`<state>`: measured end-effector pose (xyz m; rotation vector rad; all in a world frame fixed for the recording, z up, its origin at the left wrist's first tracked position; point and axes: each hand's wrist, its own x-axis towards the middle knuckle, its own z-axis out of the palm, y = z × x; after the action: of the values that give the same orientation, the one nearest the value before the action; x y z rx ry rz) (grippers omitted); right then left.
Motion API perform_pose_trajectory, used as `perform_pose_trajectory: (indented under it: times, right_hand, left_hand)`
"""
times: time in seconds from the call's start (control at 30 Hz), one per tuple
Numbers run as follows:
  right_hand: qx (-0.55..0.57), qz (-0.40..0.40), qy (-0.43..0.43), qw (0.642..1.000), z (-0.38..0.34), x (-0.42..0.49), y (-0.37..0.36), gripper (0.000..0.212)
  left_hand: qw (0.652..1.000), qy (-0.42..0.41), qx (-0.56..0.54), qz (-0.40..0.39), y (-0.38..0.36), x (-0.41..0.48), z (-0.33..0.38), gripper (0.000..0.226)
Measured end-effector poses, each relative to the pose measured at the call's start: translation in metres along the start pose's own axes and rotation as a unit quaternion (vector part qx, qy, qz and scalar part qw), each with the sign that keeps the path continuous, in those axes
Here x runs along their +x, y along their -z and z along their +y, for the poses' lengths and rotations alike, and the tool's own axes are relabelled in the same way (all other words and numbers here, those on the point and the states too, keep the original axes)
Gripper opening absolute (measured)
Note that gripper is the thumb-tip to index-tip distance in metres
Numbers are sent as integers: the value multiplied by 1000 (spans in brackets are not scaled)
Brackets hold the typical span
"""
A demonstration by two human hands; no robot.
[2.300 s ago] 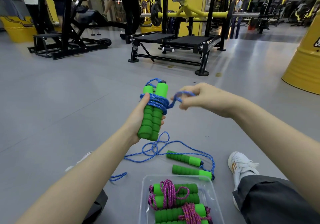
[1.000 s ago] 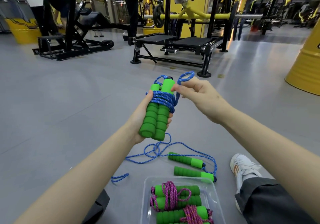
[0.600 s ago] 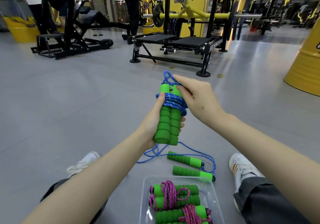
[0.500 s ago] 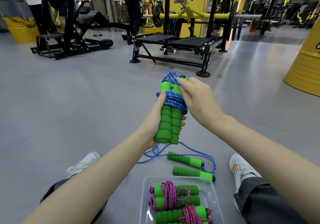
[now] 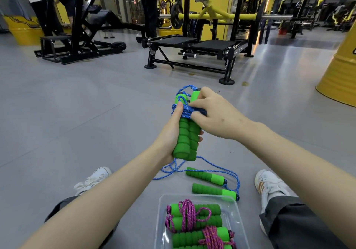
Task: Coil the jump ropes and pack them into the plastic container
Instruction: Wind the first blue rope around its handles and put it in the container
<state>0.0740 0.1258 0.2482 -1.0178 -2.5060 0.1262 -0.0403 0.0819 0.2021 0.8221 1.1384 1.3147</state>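
Jump rope point(image 5: 185, 138) wraps partly hidden by hands point(image 5: 217, 117); container point(image 5: 157, 227) cut off.

grey gym floor point(image 5: 86, 113). a black rack point(image 5: 212, 45) with a yellow bar point(image 5: 217, 16) stands ahead, a black bench machine point(image 5: 81, 50) far left, a yellow drum point(image 5: 341, 79) at right. white sneakers point(image 5: 267, 185) rest on the floor.

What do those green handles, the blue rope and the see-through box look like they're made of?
Green handles: probably soft foam, matte, moulded into ribbed rings. Blue rope: braided cord, perhaps nylon; woven flecks show. Box: clear glossy plastic; its contents show through the walls.
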Motion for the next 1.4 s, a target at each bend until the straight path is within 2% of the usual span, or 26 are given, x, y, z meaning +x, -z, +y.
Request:
perform_pose_trajectory:
  times: [0.13, 0.27, 0.37, 0.47, 0.57, 0.63, 0.7, 0.77, 0.87, 1.07, 1.27, 1.4]
  right_hand:
    - [57, -18, 11, 998, 9, 1, -5, 27]
    - [125, -10, 9, 992, 17, 0, -14, 17]
    - [171, -17, -16, 985, 17, -3, -14, 13]
    - [213, -37, -49, 975, 16, -4, -12, 19]
    - [158, -37, -68, 985, 13, -1, -19, 14]
    - [133, 15, -88, 987, 9, 0, -26, 8]
    - [153, 82, -99, 980, 6, -1, -28, 24]
    - [164, 107, -88, 977, 3, 0, -26, 38]
    - [155, 92, -73, 981, 1, -2, -27, 48]
    - [88, 28, -62, 994, 5, -4, -31, 54]
    - [18, 23, -58, 998, 4, -4, -32, 32]
    - [12, 14, -39, 999, 6, -3, -34, 26]
  left_hand:
    - [1000, 5, 5, -11, -1, 0, 2, 54]
    - [998, -6, 56, -9, 3, 2, 0, 52]
    - [998, 11, 63, -30, 4, 2, 0, 51]
    - [995, 18, 84, -43, 4, 3, -2, 53]
    - [996, 21, 84, -35, 4, 2, -2, 51]
    - [998, 21, 60, -25, 4, 1, -1, 50]
    - [999, 20, 34, -21, 4, 2, 0, 52]
    - [999, 15, 18, -22, 3, 2, 2, 53]
    - [999, 24, 18, -24, 2, 2, 0, 54]
    - [999, 35, 24, -30, 3, 1, -6, 52]
    - [999, 37, 29, -21, 2, 1, -7, 51]
    - [999, 33, 37, -8, 0, 4, -11, 51]
